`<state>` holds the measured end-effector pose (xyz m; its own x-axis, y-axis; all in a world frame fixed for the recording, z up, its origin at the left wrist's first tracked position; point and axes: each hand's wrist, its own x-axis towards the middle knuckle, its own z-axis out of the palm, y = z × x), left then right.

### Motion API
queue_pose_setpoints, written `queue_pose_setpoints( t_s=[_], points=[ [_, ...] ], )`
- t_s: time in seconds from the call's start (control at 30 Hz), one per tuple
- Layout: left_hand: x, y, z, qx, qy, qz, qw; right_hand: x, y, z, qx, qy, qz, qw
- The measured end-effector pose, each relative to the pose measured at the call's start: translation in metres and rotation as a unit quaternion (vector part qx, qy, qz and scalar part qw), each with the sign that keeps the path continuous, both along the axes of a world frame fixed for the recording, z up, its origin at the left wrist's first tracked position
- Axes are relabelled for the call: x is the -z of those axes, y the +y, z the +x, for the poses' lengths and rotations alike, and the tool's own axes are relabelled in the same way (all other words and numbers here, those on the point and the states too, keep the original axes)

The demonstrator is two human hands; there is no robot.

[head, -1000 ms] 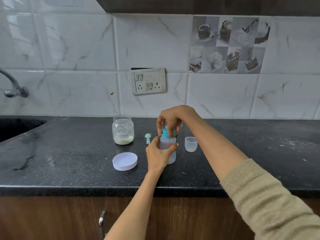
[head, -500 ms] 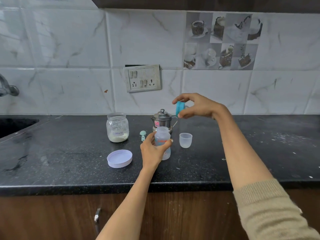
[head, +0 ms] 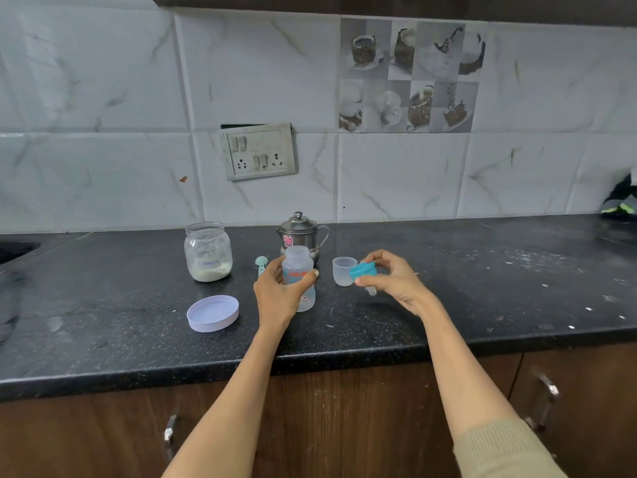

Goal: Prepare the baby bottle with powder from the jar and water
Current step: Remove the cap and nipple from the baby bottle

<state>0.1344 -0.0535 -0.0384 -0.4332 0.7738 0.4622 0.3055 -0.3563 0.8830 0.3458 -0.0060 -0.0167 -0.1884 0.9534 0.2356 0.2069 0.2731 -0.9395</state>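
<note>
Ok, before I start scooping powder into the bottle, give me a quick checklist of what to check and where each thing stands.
1. Bottle open on top: ok, the teat ring is off, held in the right hand.
2. Bottle steadied: ok, left hand grips it upright on the counter.
3. Jar open with powder inside: ok, its lid lies in front of it.
4. Scoop within reach: ok, beside the bottle.
5. Right hand free to scoop: not ok, it holds the ring.
6. Water in the kettle: cannot tell, lid on.

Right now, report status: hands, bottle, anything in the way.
Left hand grips the open baby bottle, upright on the counter. Right hand holds the teal nipple cap beside the clear cup. Nothing over the bottle's mouth.
</note>
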Motion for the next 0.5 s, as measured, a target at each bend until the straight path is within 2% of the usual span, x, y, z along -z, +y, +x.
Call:
queue_pose_setpoints(
  t_s=[0.5],
  points=[
    [-0.0017, -0.0006, 0.0001, -0.006, 0.010, -0.004, 1.000, 0.0094, 0.0018, -0.0068, -0.042, -0.130, 0.010, 0.991]
  ],
)
